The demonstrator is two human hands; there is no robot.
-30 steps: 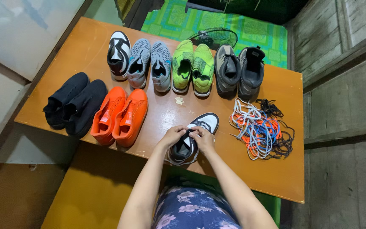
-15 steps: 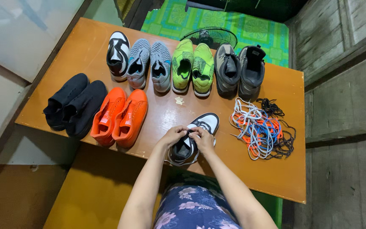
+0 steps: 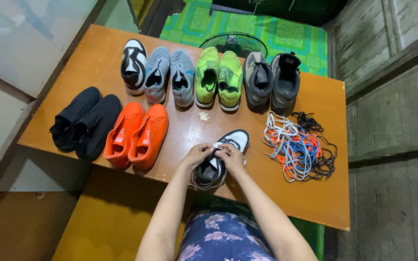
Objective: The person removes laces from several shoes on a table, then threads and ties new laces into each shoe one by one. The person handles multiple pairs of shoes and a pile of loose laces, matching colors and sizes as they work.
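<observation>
A black and white sneaker (image 3: 233,140) lies at the near edge of the wooden table (image 3: 325,193), toe pointing away from me. My left hand (image 3: 198,154) and my right hand (image 3: 231,158) meet over its middle, fingers pinched together on the lacing area. A thin white lace seems to run between the fingertips, though it is too small to be sure. Its matching sneaker (image 3: 134,65) stands at the far left of the back row.
The back row holds a grey pair (image 3: 170,75), a lime green pair (image 3: 218,78) and a dark grey pair (image 3: 272,81). An orange pair (image 3: 137,135) and a black pair (image 3: 84,121) sit at the left. A tangle of coloured laces (image 3: 296,145) lies right of my hands. A fan (image 3: 233,43) stands beyond the table.
The hands stay on the sneaker with hardly any shift. The view has tilted slightly.
</observation>
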